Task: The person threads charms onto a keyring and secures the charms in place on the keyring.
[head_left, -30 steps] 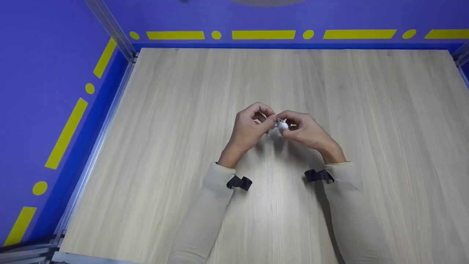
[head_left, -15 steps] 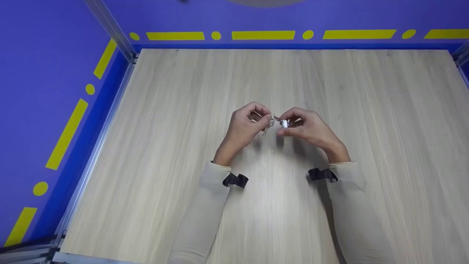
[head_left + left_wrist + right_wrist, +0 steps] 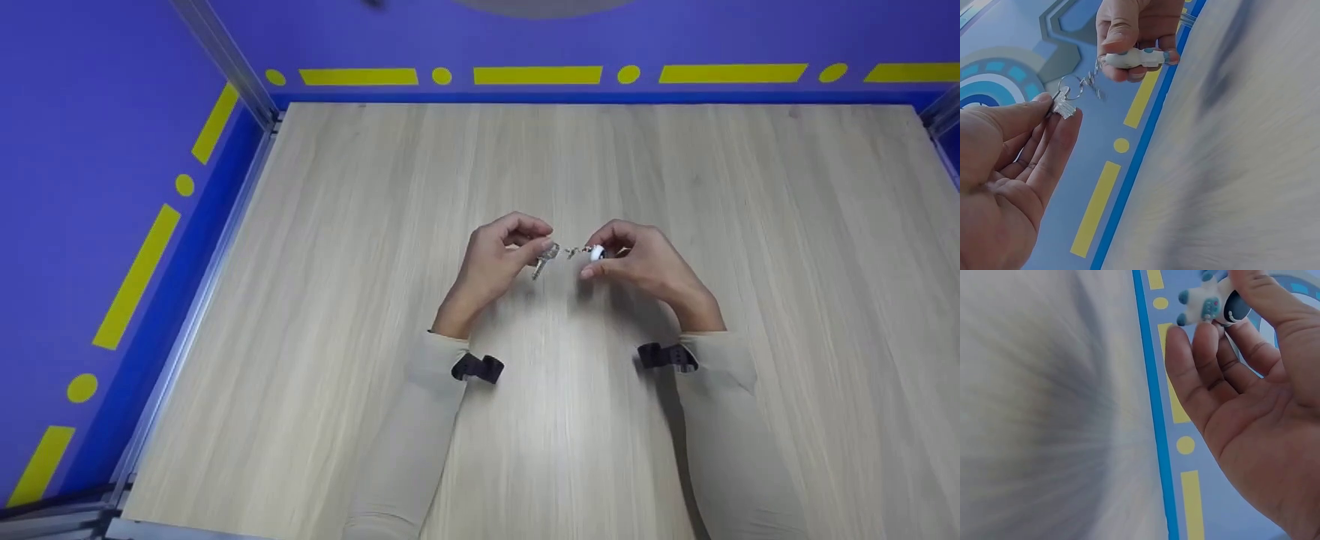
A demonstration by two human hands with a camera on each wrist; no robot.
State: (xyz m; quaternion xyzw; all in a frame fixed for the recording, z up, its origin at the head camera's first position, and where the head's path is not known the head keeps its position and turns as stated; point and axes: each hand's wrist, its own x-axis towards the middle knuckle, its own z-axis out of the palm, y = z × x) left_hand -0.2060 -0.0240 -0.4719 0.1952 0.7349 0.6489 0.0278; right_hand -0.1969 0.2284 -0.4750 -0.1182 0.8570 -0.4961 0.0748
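Note:
Between thumb and fingertips my left hand [image 3: 499, 255] pinches a silver key [image 3: 545, 257]. A thin metal ring [image 3: 1072, 87] shows at the key's head in the left wrist view. My right hand [image 3: 645, 259] holds a small white astronaut figure [image 3: 1202, 302] with a dark visor and blue-green feet; in the head view it is a white shape at the fingertips. From the figure a short metal chain [image 3: 574, 253] stretches toward the key. Whether chain and ring are linked, I cannot tell. Both hands are raised above the table, a small gap apart.
A light wood-grain table [image 3: 360, 300] lies beneath the hands. Blue panels with yellow markings [image 3: 536, 75] stand behind it and on its left side, joined by a metal corner post [image 3: 232, 67]. Black straps [image 3: 478, 367] circle both wrists.
Both hands have drawn apart, the left with the key going left and the right with the figure going right. More of the key and the chain now shows between them.

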